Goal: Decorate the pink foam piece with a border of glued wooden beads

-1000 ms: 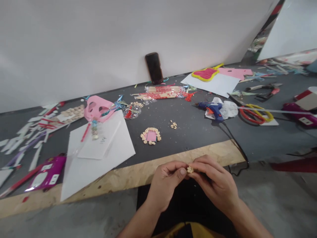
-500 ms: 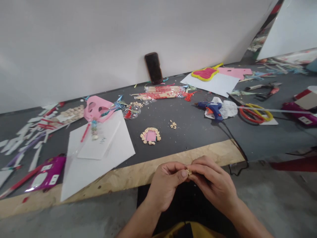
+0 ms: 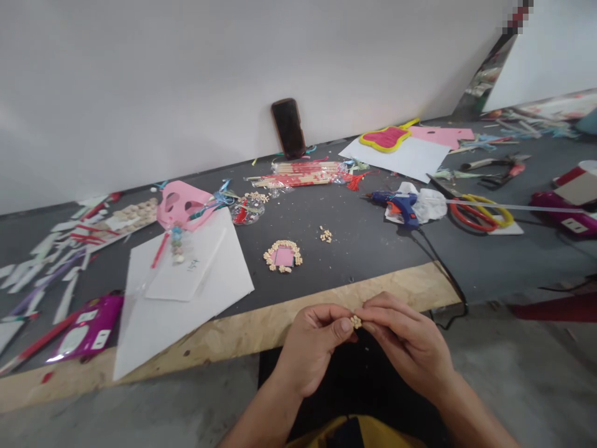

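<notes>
Just past the table's front edge, my left hand [image 3: 317, 345] pinches a small flower-shaped cluster of beige beads [image 3: 356, 322] between thumb and forefinger. My right hand [image 3: 405, 342] is closed, with its fingertips at the cluster's right side. On the grey tabletop ahead, a ring of similar bead clusters surrounds a pink square piece [image 3: 284, 256]. A small pile of loose beige beads [image 3: 326, 234] lies to the right of that ring.
A blue glue gun [image 3: 402, 208] rests on crumpled white tissue at right, its cord hanging over the edge. Scissors [image 3: 480, 214] lie beyond it. White sheets [image 3: 224, 274] and a pink mask [image 3: 186, 205] are at left. A phone [image 3: 288, 127] leans against the wall.
My right fingertips have shifted slightly right, off the top of the bead cluster, so more of its flower shape shows. My left hand keeps its pinch.
</notes>
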Motion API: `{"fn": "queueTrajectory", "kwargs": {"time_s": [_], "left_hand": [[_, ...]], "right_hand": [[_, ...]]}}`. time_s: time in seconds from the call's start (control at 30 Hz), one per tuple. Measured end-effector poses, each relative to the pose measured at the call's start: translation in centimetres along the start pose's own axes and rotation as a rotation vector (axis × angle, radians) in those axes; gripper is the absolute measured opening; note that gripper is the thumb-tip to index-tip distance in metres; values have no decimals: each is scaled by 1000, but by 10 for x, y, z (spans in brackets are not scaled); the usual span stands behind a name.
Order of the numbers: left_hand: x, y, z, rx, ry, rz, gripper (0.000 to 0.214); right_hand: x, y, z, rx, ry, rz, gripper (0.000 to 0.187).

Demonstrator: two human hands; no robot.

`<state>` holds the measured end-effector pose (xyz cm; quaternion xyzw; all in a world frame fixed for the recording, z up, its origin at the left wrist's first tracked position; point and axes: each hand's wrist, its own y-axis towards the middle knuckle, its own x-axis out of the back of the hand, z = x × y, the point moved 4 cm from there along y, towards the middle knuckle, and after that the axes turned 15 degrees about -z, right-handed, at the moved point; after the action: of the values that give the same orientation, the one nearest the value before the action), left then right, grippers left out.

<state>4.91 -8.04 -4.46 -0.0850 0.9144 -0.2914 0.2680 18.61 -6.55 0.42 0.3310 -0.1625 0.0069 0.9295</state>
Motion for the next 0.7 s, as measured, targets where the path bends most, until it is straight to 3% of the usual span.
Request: {"fn": "queueTrajectory", "kwargs": {"time_s": [0.53,0.7], "left_hand": [[2,0,2,-36,-20,30,18],[1,0,1,-31,-53,42,18]], "right_hand": [[-6,-2,-4,-27,-21,37,16],[-4,-3,-4,-32,-15,-30,21]]}}
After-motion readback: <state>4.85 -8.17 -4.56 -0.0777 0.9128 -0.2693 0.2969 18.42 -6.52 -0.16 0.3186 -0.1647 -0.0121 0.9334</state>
